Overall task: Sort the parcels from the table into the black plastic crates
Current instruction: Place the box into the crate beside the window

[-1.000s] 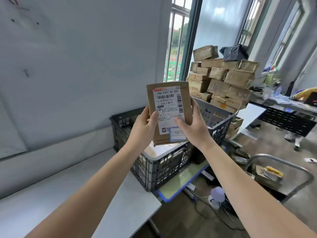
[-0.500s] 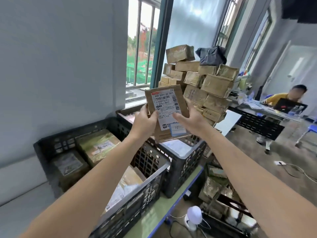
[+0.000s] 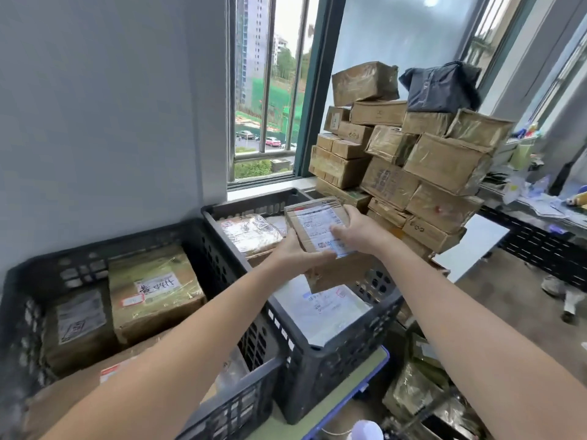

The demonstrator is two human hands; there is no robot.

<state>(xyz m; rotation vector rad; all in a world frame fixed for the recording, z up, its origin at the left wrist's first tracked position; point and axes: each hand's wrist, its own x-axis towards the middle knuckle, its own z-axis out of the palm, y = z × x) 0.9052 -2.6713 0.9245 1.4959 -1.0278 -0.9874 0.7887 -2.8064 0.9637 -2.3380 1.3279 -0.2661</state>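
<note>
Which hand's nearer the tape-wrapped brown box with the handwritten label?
Left. The left hand sits right of the tape-wrapped brown box; right hand is farther right, across the held labelled parcel.

Parcel point(image 3: 317, 223) above right crate point(image 3: 333, 354), left crate point(image 3: 203, 236) beside

Left hand point(image 3: 295, 255), right hand point(image 3: 360, 231): both bare. Wrists bare. Left forearm point(image 3: 197, 338), right forearm point(image 3: 460, 312) bare as far as shows; sleeve edges out of view.
</note>
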